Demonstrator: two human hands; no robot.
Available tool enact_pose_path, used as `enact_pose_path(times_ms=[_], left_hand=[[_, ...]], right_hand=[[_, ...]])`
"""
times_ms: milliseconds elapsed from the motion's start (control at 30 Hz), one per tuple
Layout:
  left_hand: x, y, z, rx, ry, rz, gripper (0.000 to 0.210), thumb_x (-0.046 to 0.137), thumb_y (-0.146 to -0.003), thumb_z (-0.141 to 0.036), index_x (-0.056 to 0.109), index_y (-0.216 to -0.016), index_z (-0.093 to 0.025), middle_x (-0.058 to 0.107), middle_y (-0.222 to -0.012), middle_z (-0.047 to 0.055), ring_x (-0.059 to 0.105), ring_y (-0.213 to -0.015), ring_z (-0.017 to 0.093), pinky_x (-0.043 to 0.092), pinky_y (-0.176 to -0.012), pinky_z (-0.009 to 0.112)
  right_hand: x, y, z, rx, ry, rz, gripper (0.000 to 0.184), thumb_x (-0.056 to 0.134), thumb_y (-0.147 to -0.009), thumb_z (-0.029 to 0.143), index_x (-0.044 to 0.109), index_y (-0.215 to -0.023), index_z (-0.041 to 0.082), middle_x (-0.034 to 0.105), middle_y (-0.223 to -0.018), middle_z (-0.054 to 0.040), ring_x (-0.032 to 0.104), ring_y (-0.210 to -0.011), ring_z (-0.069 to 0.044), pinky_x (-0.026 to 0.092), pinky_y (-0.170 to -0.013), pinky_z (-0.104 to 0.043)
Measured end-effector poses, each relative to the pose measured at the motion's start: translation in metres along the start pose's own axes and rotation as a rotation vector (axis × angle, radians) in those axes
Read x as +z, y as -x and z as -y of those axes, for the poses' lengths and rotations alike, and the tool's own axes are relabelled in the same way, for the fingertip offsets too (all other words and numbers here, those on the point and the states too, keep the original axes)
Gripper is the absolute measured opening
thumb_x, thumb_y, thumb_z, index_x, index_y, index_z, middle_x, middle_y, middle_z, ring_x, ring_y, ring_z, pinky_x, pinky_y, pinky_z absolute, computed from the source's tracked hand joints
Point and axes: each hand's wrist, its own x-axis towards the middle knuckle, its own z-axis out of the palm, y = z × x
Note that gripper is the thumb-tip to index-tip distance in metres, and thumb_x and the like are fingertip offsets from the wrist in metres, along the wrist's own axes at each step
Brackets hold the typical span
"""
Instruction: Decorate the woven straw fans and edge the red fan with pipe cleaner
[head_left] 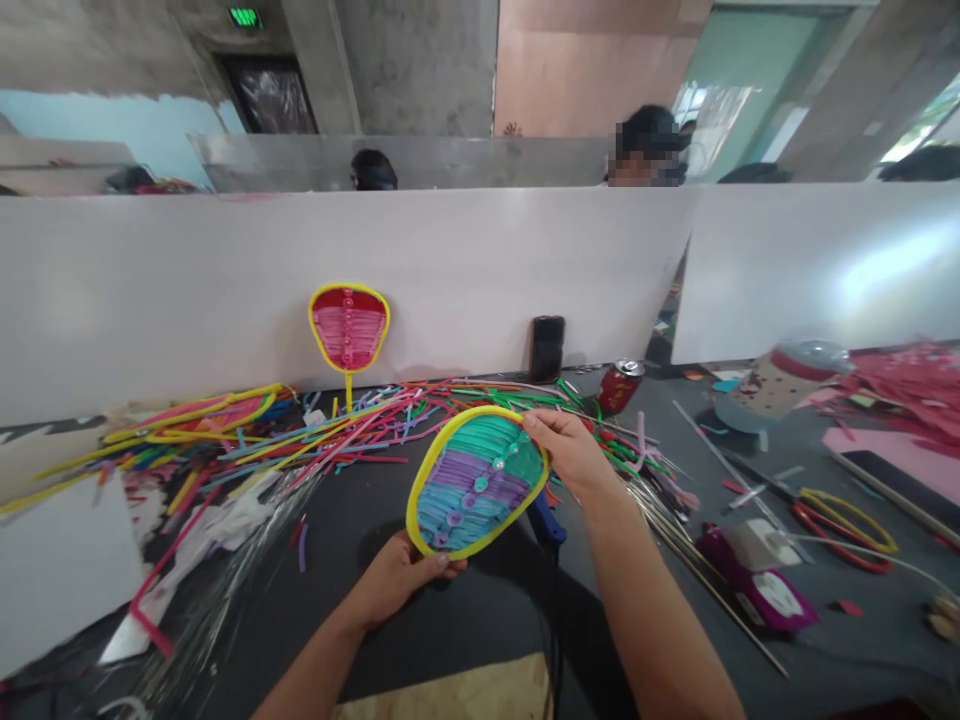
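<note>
Between my hands is a craft fan (480,485) made of pipe cleaners, tilted above the black table. Its rim is yellow, its face has bands of green, purple and blue, and a row of round beads or buttons runs along the middle. My left hand (405,575) pinches the lower left rim. The upper right rim is gripped by my right hand (566,450). Partly hidden behind the fan lies a blue-handled tool (549,522), with a dark cord running down from it. A finished-looking pink and red fan (349,328) with a yellow rim stands against the white partition.
Loose pipe cleaners (390,410) spread along the back. A phone (547,348) leans on the partition (450,270), near a red can (620,387). Scissors (844,530), a purple box (757,585) and a plastic tub (780,385) are right. White card (67,570) lies left. People sit beyond the partition.
</note>
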Motion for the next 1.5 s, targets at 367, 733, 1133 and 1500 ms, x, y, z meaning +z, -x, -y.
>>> enact_pose_path(times_ms=[367, 733, 1133, 1500], left_hand=[[-0.009, -0.005, -0.017, 0.323, -0.391, -0.531, 0.036, 0.058, -0.078, -0.042, 0.067, -0.098, -0.013, 0.072, -0.098, 0.012, 0.067, -0.093, 0.026, 0.051, -0.086, 0.037], [-0.021, -0.01, -0.054, 0.773, -1.442, -0.746, 0.046, 0.041, -0.083, -0.01, 0.055, -0.125, -0.023, 0.056, -0.131, 0.01, 0.058, -0.11, 0.025, 0.049, -0.089, 0.038], [-0.007, -0.01, -0.075, 0.522, -0.978, -0.481, 0.051, 0.054, -0.08, -0.037, 0.049, -0.128, -0.019, 0.059, -0.125, 0.009, 0.053, -0.115, 0.025, 0.041, -0.097, 0.04], [0.036, -0.036, -0.08, 0.38, -0.251, -0.024, 0.028, 0.058, -0.078, -0.042, 0.066, -0.078, -0.015, 0.064, -0.071, 0.0, 0.055, -0.07, 0.014, 0.04, -0.068, 0.024]], right_hand=[[0.013, 0.008, 0.01, -0.228, -0.059, -0.17, 0.051, 0.069, -0.07, 0.054, 0.061, -0.113, 0.029, 0.058, -0.127, -0.0034, 0.048, -0.122, -0.022, 0.039, -0.101, -0.039], [0.037, 0.041, 0.028, -0.109, -0.351, -0.103, 0.032, 0.075, -0.069, 0.037, 0.064, -0.097, 0.024, 0.069, -0.08, 0.0032, 0.06, -0.06, -0.01, 0.047, -0.048, -0.018], [-0.01, 0.056, 0.019, -0.221, -0.418, -0.334, 0.029, 0.074, -0.063, 0.018, 0.065, -0.09, 0.024, 0.07, -0.079, 0.0046, 0.064, -0.063, -0.01, 0.052, -0.053, -0.02], [-0.038, 0.081, 0.059, -0.376, -0.298, -0.337, 0.032, 0.072, -0.07, 0.038, 0.065, -0.1, 0.026, 0.071, -0.095, -0.0002, 0.066, -0.08, -0.016, 0.055, -0.065, -0.028]])
